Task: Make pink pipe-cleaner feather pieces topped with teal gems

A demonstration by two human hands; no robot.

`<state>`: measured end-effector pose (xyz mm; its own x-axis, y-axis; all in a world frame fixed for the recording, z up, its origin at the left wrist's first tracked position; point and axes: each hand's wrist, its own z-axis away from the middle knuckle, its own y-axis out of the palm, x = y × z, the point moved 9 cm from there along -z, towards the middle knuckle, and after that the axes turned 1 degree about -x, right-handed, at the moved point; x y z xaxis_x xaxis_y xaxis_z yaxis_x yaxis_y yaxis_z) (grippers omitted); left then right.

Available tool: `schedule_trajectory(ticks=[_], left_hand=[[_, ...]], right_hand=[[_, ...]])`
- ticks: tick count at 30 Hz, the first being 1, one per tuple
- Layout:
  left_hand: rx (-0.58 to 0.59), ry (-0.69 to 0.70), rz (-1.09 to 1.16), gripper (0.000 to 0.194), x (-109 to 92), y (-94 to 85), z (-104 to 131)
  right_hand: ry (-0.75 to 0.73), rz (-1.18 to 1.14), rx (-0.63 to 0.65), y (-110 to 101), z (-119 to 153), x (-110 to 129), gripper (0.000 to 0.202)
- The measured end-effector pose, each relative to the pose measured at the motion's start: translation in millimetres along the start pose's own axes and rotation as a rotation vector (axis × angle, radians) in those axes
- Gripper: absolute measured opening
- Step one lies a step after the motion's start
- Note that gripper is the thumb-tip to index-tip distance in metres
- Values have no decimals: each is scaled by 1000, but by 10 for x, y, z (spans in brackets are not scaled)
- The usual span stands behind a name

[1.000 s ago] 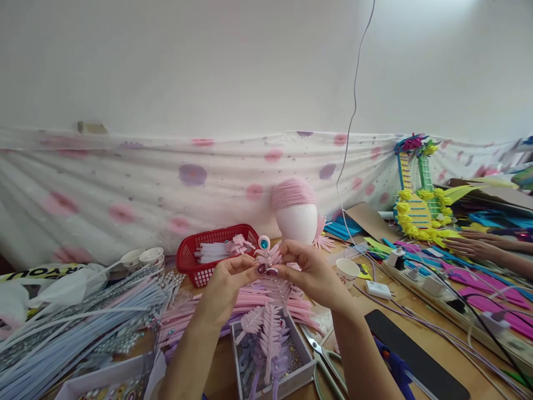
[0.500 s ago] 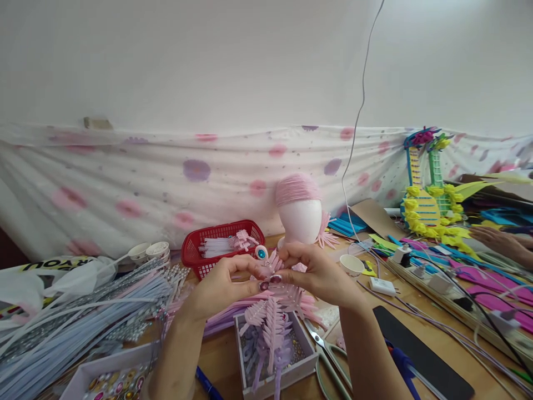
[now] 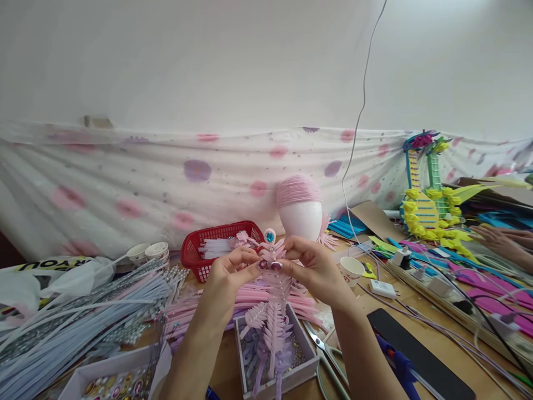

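A pink pipe-cleaner ornament [image 3: 272, 251] with a blue gem at its top is pinched between my two hands, above the table. My left hand [image 3: 233, 272] grips its left side between thumb and fingers. From the right, my right hand [image 3: 314, 269] holds it the same way, the two thumbs almost meeting. Below, a white box [image 3: 297, 378] holds small beads, with pink and lilac leaf-shaped pipe-cleaner pieces [image 3: 272, 333] lying over it. Behind my hands stands a white foam head [image 3: 300, 219] wrapped in pink yarn at the top.
A red basket [image 3: 189, 244] stands behind my left hand. Bundles of pipe cleaners [image 3: 100, 316] and a box of gems [image 3: 79, 389] lie left. Scissors [image 3: 328, 361], a black phone [image 3: 420, 353], a paper cup [image 3: 351, 269] and a power strip [image 3: 437, 305] are right. Another person's hands [image 3: 506, 241] are at far right.
My hands have raised the pink ornament slightly and turned it upright, so its blue gem now sits higher and further right. Both hands keep hold of it.
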<state>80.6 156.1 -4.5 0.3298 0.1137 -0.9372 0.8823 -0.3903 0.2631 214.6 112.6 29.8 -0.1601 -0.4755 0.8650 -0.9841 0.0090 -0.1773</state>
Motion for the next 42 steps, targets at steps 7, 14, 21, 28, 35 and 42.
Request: schedule_trajectory(ticks=[7, 14, 21, 28, 35, 42], left_hand=[[28, 223, -500, 9, -311, 44, 88], [106, 248, -423, 8, -274, 52, 48], [11, 62, -10, 16, -103, 19, 24], [-39, 37, 17, 21, -26, 37, 20], [89, 140, -382, 15, -189, 104, 64], [101, 167, -426, 9, -241, 82, 49]], right_hand=[[-31, 57, -27, -75, 14, 15, 26], [8, 57, -1, -62, 24, -8, 30], [-16, 5, -8, -6, 24, 4, 29], [-19, -32, -28, -20, -2, 17, 30], [-12, 13, -27, -105, 24, 8, 26], [3, 55, -29, -78, 24, -18, 25]])
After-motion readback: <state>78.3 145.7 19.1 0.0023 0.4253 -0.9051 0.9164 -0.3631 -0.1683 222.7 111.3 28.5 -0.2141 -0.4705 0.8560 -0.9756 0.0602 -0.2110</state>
